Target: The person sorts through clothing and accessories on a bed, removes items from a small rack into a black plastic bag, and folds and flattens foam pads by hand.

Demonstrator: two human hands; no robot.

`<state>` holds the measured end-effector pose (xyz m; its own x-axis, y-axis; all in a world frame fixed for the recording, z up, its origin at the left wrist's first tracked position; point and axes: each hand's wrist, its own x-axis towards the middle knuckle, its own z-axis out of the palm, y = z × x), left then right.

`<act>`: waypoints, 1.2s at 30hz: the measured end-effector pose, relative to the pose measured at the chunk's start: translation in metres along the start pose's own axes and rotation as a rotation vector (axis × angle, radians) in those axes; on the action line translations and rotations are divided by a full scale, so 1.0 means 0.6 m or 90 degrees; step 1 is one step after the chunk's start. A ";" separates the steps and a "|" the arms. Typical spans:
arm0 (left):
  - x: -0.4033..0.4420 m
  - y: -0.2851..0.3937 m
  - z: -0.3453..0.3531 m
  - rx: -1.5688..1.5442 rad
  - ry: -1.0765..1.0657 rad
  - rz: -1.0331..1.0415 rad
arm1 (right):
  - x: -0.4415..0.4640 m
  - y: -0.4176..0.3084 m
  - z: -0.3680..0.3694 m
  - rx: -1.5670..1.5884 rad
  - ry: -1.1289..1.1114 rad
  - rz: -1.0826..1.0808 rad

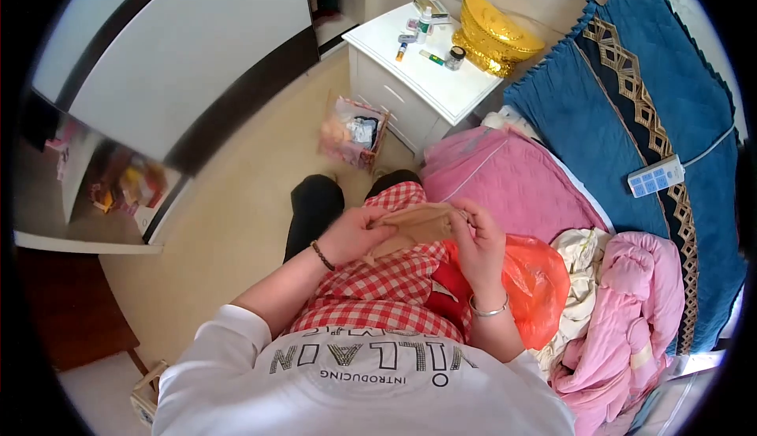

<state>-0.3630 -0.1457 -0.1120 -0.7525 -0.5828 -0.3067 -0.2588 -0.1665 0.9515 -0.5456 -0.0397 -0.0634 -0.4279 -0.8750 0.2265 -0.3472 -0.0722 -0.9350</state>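
Observation:
A tan piece of thin, soft fabric [418, 229] is stretched between my two hands above my lap. My left hand [359, 235], with a beaded bracelet at the wrist, pinches its left end. At the opposite end, the fingers of my right hand [479, 240] are closed on its upper edge; a silver bangle circles that wrist. What kind of garment or cloth it is, I cannot make out. Under it, red-and-white checked cloth [371, 282] covers my lap. Just beside my right forearm lies an orange-red plastic bag [540, 282].
A pink bedspread [497, 176], cream fabric [579, 278] and a bunched pink quilt [631, 302] lie to the right. A power strip [656, 176] rests against the blue padded headboard cover [564, 89]. Ahead stand a white nightstand [378, 57] and a small bin [347, 154].

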 end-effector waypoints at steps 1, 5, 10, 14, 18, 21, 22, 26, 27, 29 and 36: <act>-0.004 0.012 -0.002 -0.070 -0.019 -0.059 | 0.003 0.000 0.002 0.006 0.006 -0.009; -0.001 -0.004 -0.008 -0.133 -0.102 -0.066 | 0.020 0.035 -0.001 0.067 0.038 0.136; 0.000 -0.015 -0.006 -0.026 -0.103 -0.095 | 0.019 0.060 0.004 0.128 0.048 0.162; 0.015 -0.067 0.019 -0.317 -0.077 -0.115 | -0.012 0.041 0.047 -0.166 -0.134 -0.111; 0.017 -0.026 0.022 -0.723 -0.063 -0.169 | -0.024 0.043 0.085 -0.331 -0.288 -0.289; 0.016 -0.031 0.011 -0.791 -0.119 -0.165 | -0.009 0.068 0.081 -0.273 -0.343 -0.268; 0.014 -0.034 0.008 -0.803 -0.160 -0.164 | -0.006 0.074 0.082 -0.256 -0.351 -0.270; 0.024 -0.049 -0.005 -0.746 -0.132 -0.207 | 0.013 0.078 0.083 -0.236 -0.360 -0.240; 0.027 -0.056 -0.006 -0.731 -0.168 -0.208 | 0.022 0.086 0.082 -0.235 -0.364 -0.240; 0.032 -0.070 -0.012 -0.720 -0.200 -0.213 | 0.038 0.111 0.080 -0.093 -0.375 -0.109; 0.092 -0.113 -0.073 -0.415 -0.060 -0.266 | 0.239 0.170 0.040 -0.067 -0.081 0.219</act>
<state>-0.3604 -0.2014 -0.1922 -0.7264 -0.3034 -0.6167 -0.1461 -0.8086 0.5699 -0.6223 -0.1840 -0.1328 -0.4304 -0.8921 -0.1377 -0.2878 0.2802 -0.9158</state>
